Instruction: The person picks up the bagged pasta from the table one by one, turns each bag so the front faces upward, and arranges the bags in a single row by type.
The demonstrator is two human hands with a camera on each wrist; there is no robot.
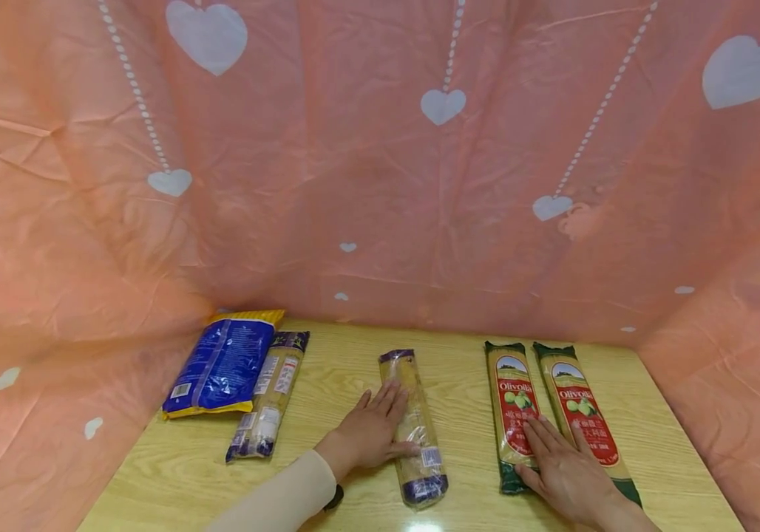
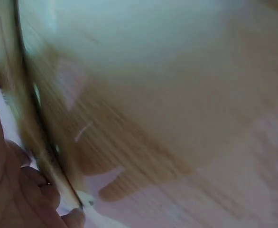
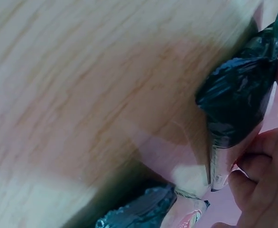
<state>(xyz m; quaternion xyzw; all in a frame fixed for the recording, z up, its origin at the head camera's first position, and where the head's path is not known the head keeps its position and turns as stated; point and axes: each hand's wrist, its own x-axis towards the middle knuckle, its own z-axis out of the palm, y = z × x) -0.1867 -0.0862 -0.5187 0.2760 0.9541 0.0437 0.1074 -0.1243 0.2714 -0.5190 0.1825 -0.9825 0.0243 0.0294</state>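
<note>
In the head view, my left hand (image 1: pixel 370 432) rests on a clear pasta packet (image 1: pixel 416 421) with purple ends, fingers extended along its upper part and thumb across it. The left wrist view shows my left fingers (image 2: pixel 39 185) along the edge of this packet. My right hand (image 1: pixel 566 469) lies with extended fingers over the lower part of a spaghetti packet (image 1: pixel 516 399) with a red label and dark green ends. A matching spaghetti packet (image 1: pixel 582 406) lies just to its right, partly under that hand. The right wrist view shows a dark green packet end (image 3: pixel 238 95) beside my right fingers (image 3: pixel 257 166).
At the left, a blue and yellow bag (image 1: pixel 227 362) partly overlaps another purple-ended pasta packet (image 1: pixel 276 388). All lie on a wooden-patterned table (image 1: pixel 340 362). A pink curtain (image 1: pixel 380 185) with white hearts encloses the back and sides.
</note>
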